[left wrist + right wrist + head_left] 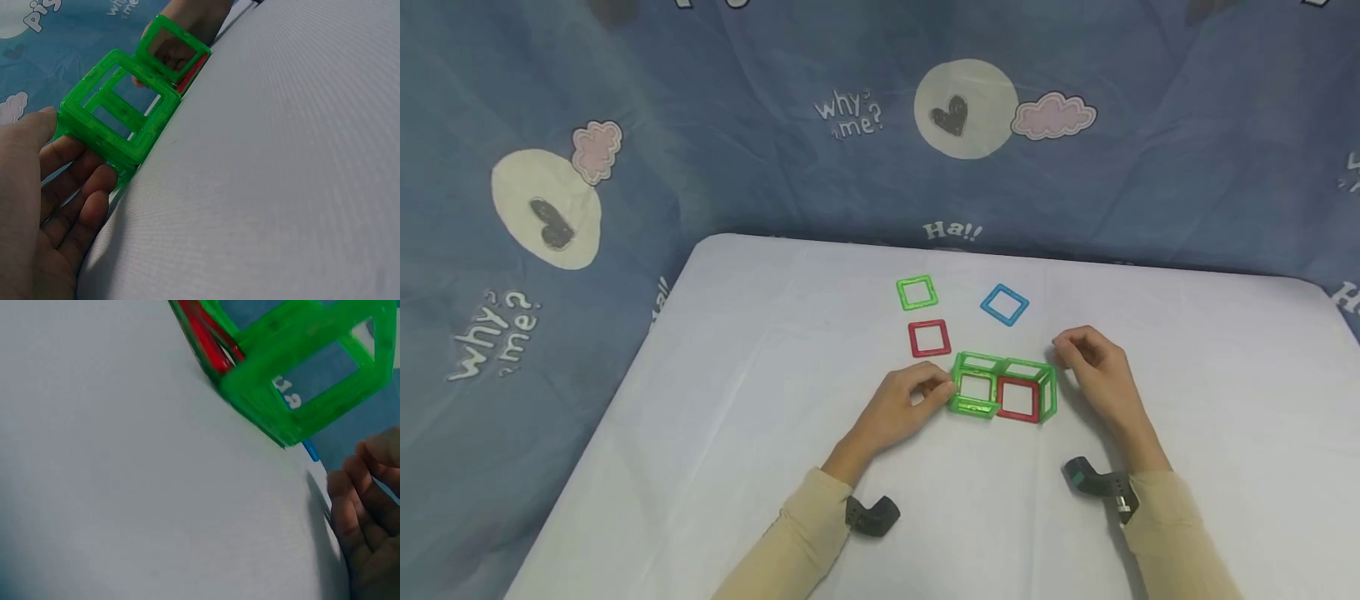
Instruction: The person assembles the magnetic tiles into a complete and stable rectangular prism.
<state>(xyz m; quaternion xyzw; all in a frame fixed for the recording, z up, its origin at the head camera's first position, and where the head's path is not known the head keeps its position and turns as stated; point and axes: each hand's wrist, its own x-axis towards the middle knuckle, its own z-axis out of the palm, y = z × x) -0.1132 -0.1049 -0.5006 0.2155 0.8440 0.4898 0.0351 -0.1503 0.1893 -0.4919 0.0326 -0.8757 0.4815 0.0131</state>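
Note:
In the head view a joined build of see-through magnetic tiles (pixel 975 408) stands on the white table, with green tiles as upright walls. Its right half has a red tile (pixel 1018 417) as the floor, and no wall shows at that half's front. My left hand (pixel 883 412) is at the build's left end; thumb and index finger pinch a green tile edge (pixel 74 128) there, the other fingers curled beneath. My right hand (pixel 1111 392) is off the build's right end, fingers loosely curled and holding nothing. In the right wrist view a gap shows between its fingers and the green wall (pixel 325 428).
Behind the build lie three loose square tiles: a green one (pixel 919 307), a red one (pixel 928 323) and a blue one (pixel 991 295). A blue printed cloth (pixel 850 192) hangs along the table's far edge. Dark camera mounts (pixel 872 518) stick out from both wrists.

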